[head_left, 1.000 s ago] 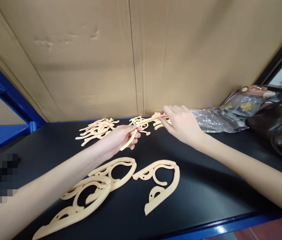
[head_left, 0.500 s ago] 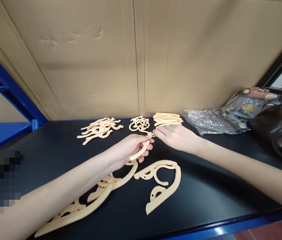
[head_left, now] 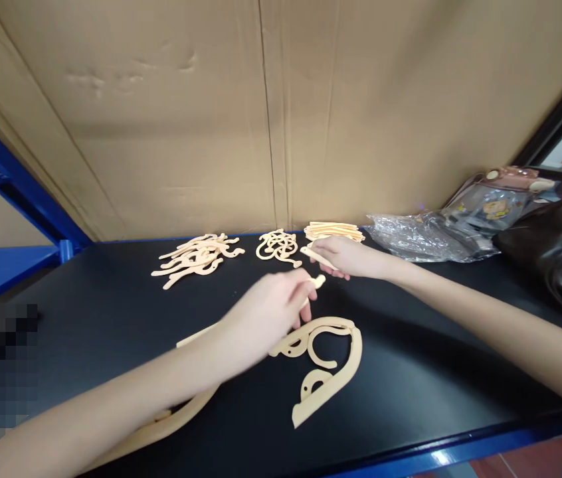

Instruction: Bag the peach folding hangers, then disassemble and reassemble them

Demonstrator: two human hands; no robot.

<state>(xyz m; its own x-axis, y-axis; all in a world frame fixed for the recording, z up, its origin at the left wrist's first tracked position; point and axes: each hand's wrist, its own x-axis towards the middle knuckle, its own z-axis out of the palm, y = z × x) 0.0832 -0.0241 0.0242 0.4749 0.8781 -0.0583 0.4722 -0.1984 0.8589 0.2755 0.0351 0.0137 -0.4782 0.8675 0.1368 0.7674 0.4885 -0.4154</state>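
Note:
My left hand (head_left: 281,299) is closed around a small beige curved piece (head_left: 317,281); one end sticks out past the fingers and the rest is mostly hidden. To its right, my right hand (head_left: 343,255) grips a flat, slim beige strip (head_left: 317,256), just in front of a stack of similar strips (head_left: 333,230). Loose hook pieces (head_left: 278,245) lie in a tangle left of that stack. A folding hanger (head_left: 347,368), bent at its joint, rests on the black table below my hands. More hanger parts (head_left: 181,419) show from under my left forearm.
A pile of wavy beige pieces (head_left: 201,257) lies at the back left. Clear plastic bags (head_left: 415,238) and a dark brown leather-like bag (head_left: 555,245) occupy the right side. A cardboard wall (head_left: 186,133) rises behind the table; blue metal posts (head_left: 16,172) stand at the left.
My hands have moved apart. The right has shifted right and now shows a strip in its grip; the left has moved slightly right and turned, covering most of its piece.

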